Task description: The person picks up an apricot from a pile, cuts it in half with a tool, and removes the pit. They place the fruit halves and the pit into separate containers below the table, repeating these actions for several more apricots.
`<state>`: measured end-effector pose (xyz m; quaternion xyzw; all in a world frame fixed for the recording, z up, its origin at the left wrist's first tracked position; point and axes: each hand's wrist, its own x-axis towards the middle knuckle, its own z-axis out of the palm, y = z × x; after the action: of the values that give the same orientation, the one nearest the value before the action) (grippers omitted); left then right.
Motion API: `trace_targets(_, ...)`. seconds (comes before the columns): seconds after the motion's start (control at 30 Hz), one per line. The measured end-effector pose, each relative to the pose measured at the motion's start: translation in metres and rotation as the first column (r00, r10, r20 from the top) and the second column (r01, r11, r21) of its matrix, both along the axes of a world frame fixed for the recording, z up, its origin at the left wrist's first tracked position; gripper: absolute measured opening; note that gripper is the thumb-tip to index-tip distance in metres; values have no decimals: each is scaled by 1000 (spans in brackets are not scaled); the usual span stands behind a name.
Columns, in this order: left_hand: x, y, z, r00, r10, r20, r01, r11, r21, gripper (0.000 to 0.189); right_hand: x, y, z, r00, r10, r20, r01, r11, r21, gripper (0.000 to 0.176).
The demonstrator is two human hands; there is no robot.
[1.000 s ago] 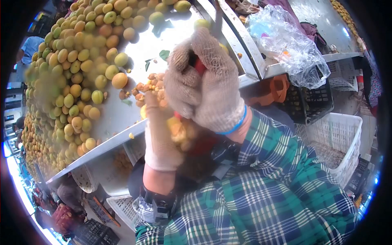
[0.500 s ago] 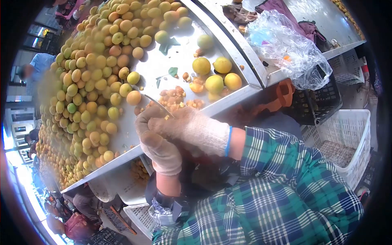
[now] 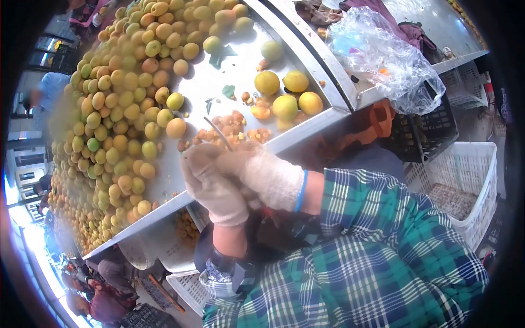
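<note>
Both my hands, in soiled white knit gloves, are pressed together over the metal table's near edge. My left hand is closed, its fingers curled against the other hand; whatever lies in it is hidden. My right hand, with a blue-edged cuff, is closed around a small knife. The narrow knife blade sticks up between the hands, pointing away from me; its handle is out of sight. Just beyond lie cut orange fruit pieces. A large heap of yellow-orange apricots covers the table's left side.
Several larger yellow fruits sit near the table corner, with a green leaf beside them. Clear plastic bags hang over the neighbouring table. A white crate and a black crate stand at right. Another person is at far left.
My hands have turned and closed more tightly together, and the left thumb has moved. The knife blade now points more upright and shows more clearly.
</note>
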<state>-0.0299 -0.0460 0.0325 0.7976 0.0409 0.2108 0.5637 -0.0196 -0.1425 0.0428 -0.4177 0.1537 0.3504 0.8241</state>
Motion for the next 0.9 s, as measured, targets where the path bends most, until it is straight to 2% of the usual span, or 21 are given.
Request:
trace_targets(0.07, 2, 1, -3, 999, -3, 44, 3, 1000, -4, 44, -3, 2, -2, 987, -72, 147, 74, 997, -9, 20)
trace_targets(0.17, 3, 6, -6, 993, 1, 119, -3, 1000, 20, 47, -4, 1, 4, 980, -18, 201, 24, 999, -29, 20)
trace_targets(0.2, 3, 7, -4, 995, 10, 97, -4, 999, -52, 49, -6, 2, 4, 980, -16, 198, 22, 999, -30, 20)
trace_targets(0.23, 3, 8, -3, 997, 18, 75, -8, 992, -124, 53, -8, 3, 3, 953, -57, 296, 72, 997, -42, 22)
trace_targets(0.27, 4, 10, -1, 994, -22, 106, 28, 998, -55, 52, -10, 5, 3, 914, -95, 394, 123, 991, -48, 24)
trace_targets(0.3, 4, 13, 1, 994, -17, 107, 23, 998, -55, 52, -11, 6, 4, 863, -128, 489, 173, 984, -48, 27)
trace_targets(0.33, 2, 16, 4, 980, -159, 117, 193, 894, -403, 49, -11, 7, 2, 863, -123, 489, 167, 985, -48, 27)
trace_targets(0.37, 1, 18, 6, 942, -285, 177, 325, 646, -691, 46, -9, 6, -1, 806, -62, 589, 179, 973, -144, 27)
trace_targets(0.4, 2, 18, 7, 926, -314, 210, 365, 603, -709, 42, -8, 5, -3, 737, 11, 676, 201, 951, -234, 28)
trace_targets(0.43, 4, 16, 11, 927, -309, 212, 363, 607, -706, 42, -7, 7, -3, 735, 14, 678, 195, 953, -232, 28)
trace_targets(0.5, 9, 9, 22, 996, -82, -24, 7, 366, -930, 33, -5, 9, -2, 634, -45, 772, 236, 962, -138, 26)
trace_targets(0.53, 9, 15, 23, 983, -179, 48, 81, 182, -980, 28, -7, 8, 4, 823, -107, 558, 84, 994, 68, 22)
trace_targets(0.57, 9, 20, 22, 984, -169, 53, 84, 184, -979, 28, -6, 8, 5, 821, -100, 562, 74, 995, 69, 22)
trace_targets(0.63, 10, 31, 16, 985, -155, -78, -28, 300, -954, 24, -2, 5, 9, 963, -81, 256, 6, 960, 280, 17)
trace_targets(0.67, 10, 38, 15, 974, -226, -27, 44, 302, -952, 21, 2, 2, 15, 962, -74, 262, -1, 961, 277, 17)
trace_targets(0.7, 8, 39, 15, 975, -222, -21, 48, 298, -953, 21, 6, -4, 23, 964, -24, 266, -14, 990, 139, 14)
trace_targets(0.77, 8, 29, 33, 970, -125, -210, -153, 361, -920, 19, 11, -13, 36, 965, 73, 251, -38, 989, -145, 20)
trace_targets(0.8, 9, 40, 21, 974, -148, -171, -82, 477, -875, 19, 12, -14, 33, 958, -38, 283, 73, 990, -116, 28)
trace_targets(0.83, 10, 46, 21, 975, -143, -169, -83, 472, -878, 19, 13, -18, 33, 958, -31, 285, 68, 990, -121, 28)
trace_targets(0.9, 10, 57, 22, 972, -126, -201, -160, 273, -948, 21, 16, -31, 34, 908, -45, 416, 165, 952, -258, 23)
